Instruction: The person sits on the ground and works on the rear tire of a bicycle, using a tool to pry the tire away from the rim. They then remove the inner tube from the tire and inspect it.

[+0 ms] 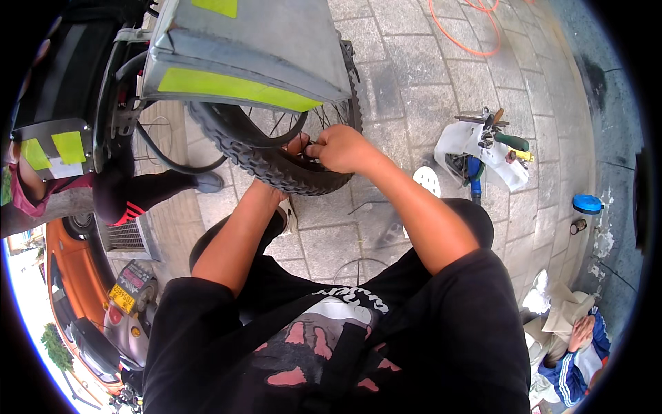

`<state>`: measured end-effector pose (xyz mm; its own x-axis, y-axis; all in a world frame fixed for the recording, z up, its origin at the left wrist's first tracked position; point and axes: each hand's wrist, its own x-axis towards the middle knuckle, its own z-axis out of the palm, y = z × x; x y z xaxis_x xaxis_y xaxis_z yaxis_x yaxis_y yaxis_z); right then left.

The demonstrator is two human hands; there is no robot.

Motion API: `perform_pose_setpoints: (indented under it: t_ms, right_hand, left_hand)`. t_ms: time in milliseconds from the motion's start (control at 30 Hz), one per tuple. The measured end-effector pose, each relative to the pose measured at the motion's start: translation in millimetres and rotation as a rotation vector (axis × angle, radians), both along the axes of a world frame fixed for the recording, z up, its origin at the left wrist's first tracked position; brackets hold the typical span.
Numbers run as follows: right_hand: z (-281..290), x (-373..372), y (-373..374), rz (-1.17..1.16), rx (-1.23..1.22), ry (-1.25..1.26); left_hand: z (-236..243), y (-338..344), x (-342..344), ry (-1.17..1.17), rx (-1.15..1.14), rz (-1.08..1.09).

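Note:
A knobby black tyre (279, 172) on a spoked wheel is in front of me, under a grey metal box (255, 52) with yellow-green strips. My left hand (296, 143) reaches behind the tyre from below; its fingers show inside the wheel, curled at the tyre's inner side, while the tyre hides the palm. My right hand (339, 148) comes in from the right and rests at the rim, fingers closed in a pinch. A small dark part lies between the two hands, too small and shaded to name.
To the right, a cut white container (460, 143) holds tools, including a green-handled one (512, 142). Beyond it lies a blue round object (587, 203). An orange hose (476, 52) curls on the paving. Another person's leg (148, 190) is at left; a seated person (576, 352) is lower right.

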<state>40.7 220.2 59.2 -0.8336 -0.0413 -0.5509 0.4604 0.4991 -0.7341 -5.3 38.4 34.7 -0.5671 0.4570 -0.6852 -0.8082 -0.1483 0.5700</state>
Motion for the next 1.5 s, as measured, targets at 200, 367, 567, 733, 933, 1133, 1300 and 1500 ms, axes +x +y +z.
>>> perform_pose_setpoints:
  t_ms: [200,367,567,733,933,1133,1300,1500]
  right_hand:
    - [9.9,7.7,-7.8,0.028,0.106,0.17]
    - [2.7,8.2,-5.7,-0.112,-0.053,0.063]
    - [0.4,5.3,-15.0,0.015,0.189,0.156]
    - [7.0,2.8,-3.4,-0.006,0.091,0.05]
    - [-20.1,9.3,-13.7,-0.183,-0.014,0.157]
    - [-42.6,9.7,-3.5,-0.507,-0.605,-0.241]
    - [-39.5,8.3,-4.4,-0.535,-0.446,-0.117]
    - [-12.2,12.4,-15.6,-0.252,-0.047,0.13]
  left_hand:
    - [-5.6,-5.2,-7.5,-0.006,0.056,-0.04]
    - [-21.2,-8.5,-5.1,0.03,0.04,0.004]
    - [-7.6,-5.9,-4.4,0.089,-0.072,-0.079]
    - [-1.7,-13.3,-16.8,0.096,-0.093,-0.289]
    - [3.4,-5.9,-11.5,0.119,-0.082,-0.28]
    - [-7.0,-9.9,-16.1,0.229,-0.266,-0.238]
    - [-27.9,-9.8,-10.5,0.207,-0.189,-0.095]
    - [-50.9,-23.3,-10.7,0.329,-0.14,-0.156]
